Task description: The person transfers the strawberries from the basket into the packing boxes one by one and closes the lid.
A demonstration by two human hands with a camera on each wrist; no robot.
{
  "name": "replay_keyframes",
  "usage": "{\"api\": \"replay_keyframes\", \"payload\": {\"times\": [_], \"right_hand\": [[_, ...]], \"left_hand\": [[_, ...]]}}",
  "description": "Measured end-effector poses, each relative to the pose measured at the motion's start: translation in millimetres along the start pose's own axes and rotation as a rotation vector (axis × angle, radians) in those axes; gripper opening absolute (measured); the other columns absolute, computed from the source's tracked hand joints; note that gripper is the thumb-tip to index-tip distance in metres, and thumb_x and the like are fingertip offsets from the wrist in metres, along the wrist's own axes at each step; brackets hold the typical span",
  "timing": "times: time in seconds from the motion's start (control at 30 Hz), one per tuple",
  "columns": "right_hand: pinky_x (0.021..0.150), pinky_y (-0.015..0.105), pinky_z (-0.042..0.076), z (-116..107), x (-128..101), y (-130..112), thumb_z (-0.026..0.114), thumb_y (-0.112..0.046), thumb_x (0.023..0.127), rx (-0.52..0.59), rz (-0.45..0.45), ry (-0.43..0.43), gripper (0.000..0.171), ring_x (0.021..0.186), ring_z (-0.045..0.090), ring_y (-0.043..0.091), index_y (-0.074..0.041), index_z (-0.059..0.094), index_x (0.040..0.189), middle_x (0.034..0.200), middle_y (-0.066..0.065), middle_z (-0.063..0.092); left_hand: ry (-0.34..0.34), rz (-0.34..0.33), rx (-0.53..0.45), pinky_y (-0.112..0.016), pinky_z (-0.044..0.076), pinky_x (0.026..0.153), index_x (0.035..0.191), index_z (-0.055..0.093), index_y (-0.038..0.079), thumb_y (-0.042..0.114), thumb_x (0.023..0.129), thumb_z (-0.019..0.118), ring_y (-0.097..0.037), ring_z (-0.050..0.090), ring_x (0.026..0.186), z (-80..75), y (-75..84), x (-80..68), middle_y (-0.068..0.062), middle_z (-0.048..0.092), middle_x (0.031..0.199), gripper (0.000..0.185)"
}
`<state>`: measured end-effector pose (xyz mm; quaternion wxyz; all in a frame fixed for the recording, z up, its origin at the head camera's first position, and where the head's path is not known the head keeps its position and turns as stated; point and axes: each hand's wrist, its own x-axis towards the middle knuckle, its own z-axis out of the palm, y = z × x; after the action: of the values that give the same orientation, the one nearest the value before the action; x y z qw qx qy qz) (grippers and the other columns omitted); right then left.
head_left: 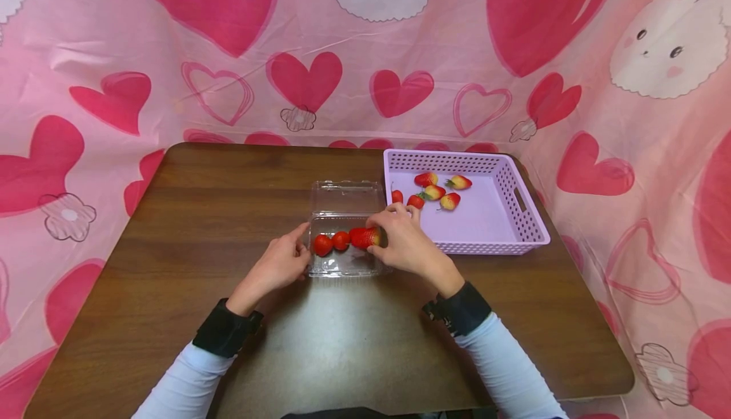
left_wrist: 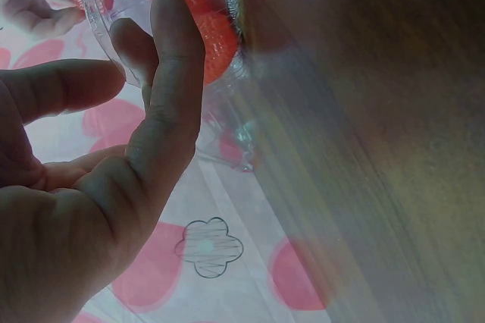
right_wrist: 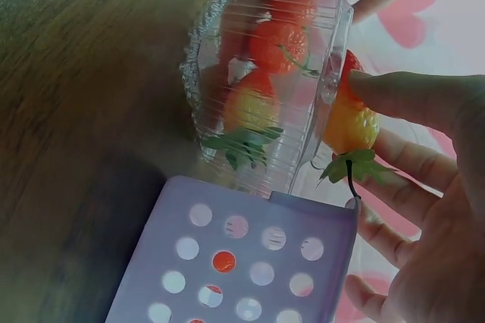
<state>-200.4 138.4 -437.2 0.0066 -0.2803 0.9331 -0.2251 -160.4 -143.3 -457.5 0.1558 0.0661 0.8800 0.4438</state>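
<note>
In the head view a clear plastic clamshell box (head_left: 345,266) lies with its lid (head_left: 347,197) folded back. Inside, two round red fruits (head_left: 322,245) line up at the left. My right hand (head_left: 408,241) pinches a red-and-yellow strawberry (right_wrist: 352,122) between thumb and fingers at the box's rim. Through the clear wall, the right wrist view shows another leafy strawberry (right_wrist: 251,103) in the box. My left hand (head_left: 281,257) is at the box's left side, index finger extended along the edge, its fingers (left_wrist: 176,58) close to the wall.
A lilac perforated basket (head_left: 485,225) stands right of the box, close against it. Several strawberries (head_left: 450,201) lie in its left half, some partly behind my right hand. Both sit on a brown wooden table (head_left: 228,203), with a pink heart-patterned cloth (head_left: 354,127) behind.
</note>
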Motion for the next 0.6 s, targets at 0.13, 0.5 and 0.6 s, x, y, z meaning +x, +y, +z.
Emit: {"api": "replay_keyframes", "payload": {"times": [0.13,0.5,0.6], "right_hand": [[0.104,0.057,0.027,1.1,0.4,-0.9,0.092,-0.024,0.080,0.005,-0.002,-0.009,0.044,0.118,0.049,0.024,-0.013,0.074,0.119,0.110,0.003,0.073],[0.106,0.057,0.026,6.8,1.6,1.3,0.093,-0.024,0.079,0.006,-0.015,-0.030,0.045,0.119,0.048,0.023,-0.013,0.075,0.120,0.111,0.001,0.072],[0.105,0.056,0.027,8.0,1.4,1.1,0.093,-0.025,0.079,0.003,-0.003,-0.049,0.047,0.119,0.048,0.022,-0.014,0.075,0.121,0.111,0.001,0.071]], "left_hand": [[0.000,-0.007,0.003,-0.032,0.051,0.057,0.164,0.030,0.000,0.004,0.102,0.060,-0.024,0.060,0.061,0.1,0.5,0.3,-0.011,0.059,0.081,0.070],[-0.005,-0.005,0.002,-0.033,0.051,0.057,0.164,0.029,0.000,0.004,0.102,0.059,-0.024,0.060,0.061,-1.1,-0.9,0.7,-0.010,0.059,0.081,0.070],[-0.006,-0.004,0.003,-0.034,0.052,0.058,0.164,0.029,0.000,0.004,0.102,0.059,-0.024,0.059,0.060,-1.5,-1.1,0.6,-0.010,0.059,0.081,0.070]]}}
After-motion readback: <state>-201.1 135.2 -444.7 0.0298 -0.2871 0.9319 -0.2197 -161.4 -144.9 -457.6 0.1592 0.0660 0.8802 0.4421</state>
